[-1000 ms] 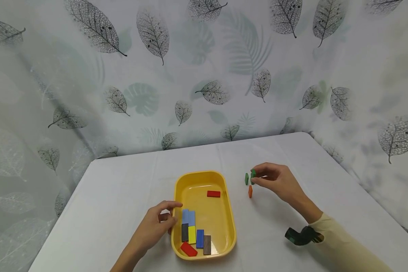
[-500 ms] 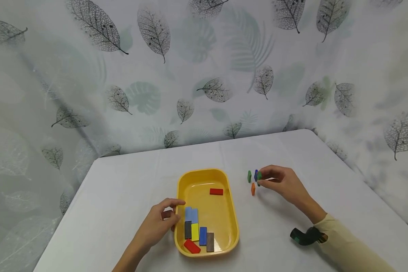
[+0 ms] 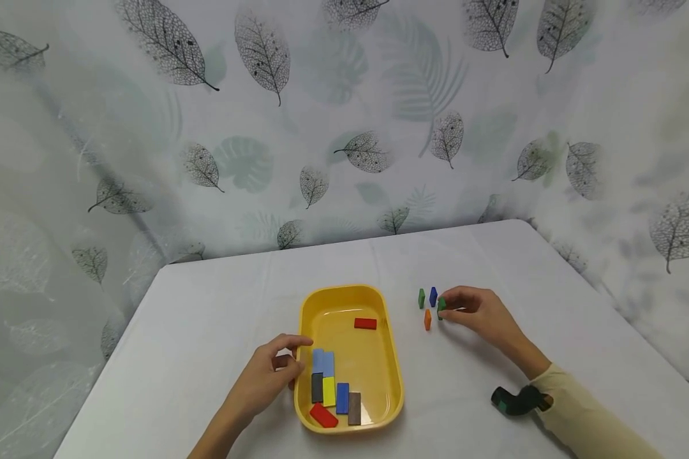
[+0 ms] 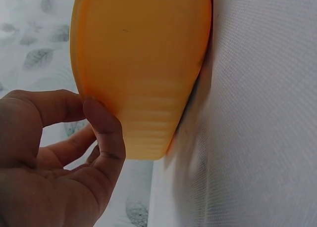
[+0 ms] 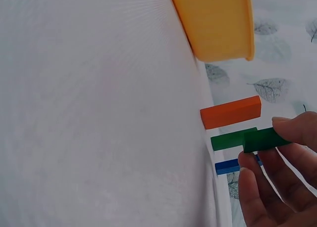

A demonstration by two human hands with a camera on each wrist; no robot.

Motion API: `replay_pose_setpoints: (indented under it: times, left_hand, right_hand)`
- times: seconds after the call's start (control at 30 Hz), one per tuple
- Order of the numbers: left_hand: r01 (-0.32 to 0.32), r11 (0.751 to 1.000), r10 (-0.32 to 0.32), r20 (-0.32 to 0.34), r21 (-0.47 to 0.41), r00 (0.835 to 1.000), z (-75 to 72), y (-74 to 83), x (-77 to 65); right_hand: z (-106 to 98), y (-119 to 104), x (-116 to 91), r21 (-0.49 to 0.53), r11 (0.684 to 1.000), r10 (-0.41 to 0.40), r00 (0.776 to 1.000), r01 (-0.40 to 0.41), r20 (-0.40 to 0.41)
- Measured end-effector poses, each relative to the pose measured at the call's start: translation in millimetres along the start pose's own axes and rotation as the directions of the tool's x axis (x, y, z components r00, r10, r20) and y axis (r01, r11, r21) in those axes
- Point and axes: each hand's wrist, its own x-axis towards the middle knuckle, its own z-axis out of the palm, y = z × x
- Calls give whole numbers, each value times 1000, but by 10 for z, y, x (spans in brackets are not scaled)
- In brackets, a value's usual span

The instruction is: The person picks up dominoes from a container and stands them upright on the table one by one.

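My right hand [image 3: 475, 313] pinches a green domino block [image 5: 267, 139] between thumb and fingertips. To its left, an orange domino [image 3: 427, 319], a second green domino [image 3: 422, 298] and a blue domino [image 3: 433, 296] stand upright on the table; in the right wrist view the fingers partly cover the blue one. My left hand [image 3: 266, 373] grips the left rim of a yellow tray [image 4: 143, 54], its thumb against the outer wall. Inside the tray lie a red domino [image 3: 365, 324] near the far end and several others near the left side and front, including a yellow one [image 3: 329, 391].
A white cloth covers the table [image 3: 218, 306], whose far edge meets a leaf-printed curtain [image 3: 344, 115]. A dark strap-like piece [image 3: 517, 400] sits at the right sleeve's cuff [image 3: 551, 389].
My right hand has moved a little right and nearer with the green domino, away from the standing ones. The blue domino has come into view. The left hand keeps its grip on the tray.
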Motion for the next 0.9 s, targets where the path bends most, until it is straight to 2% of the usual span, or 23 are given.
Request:
replay_pose_setpoints:
  times: [0.33, 0.63, 0.9]
  left_hand:
    - [4, 1000, -4, -14, -13, 1000, 5, -3, -12]
    - [2, 1000, -3, -23, -9, 1000, 14, -1, -5]
    - [4, 1000, -4, -26, -16, 1000, 18, -10, -6]
  right_hand:
    - [34, 65, 10, -59, 998, 21, 999, -19, 28]
    - [65, 120, 6, -57, 998, 35, 999, -33, 35]
    - [72, 114, 4, -52, 998, 33, 997, -29, 75]
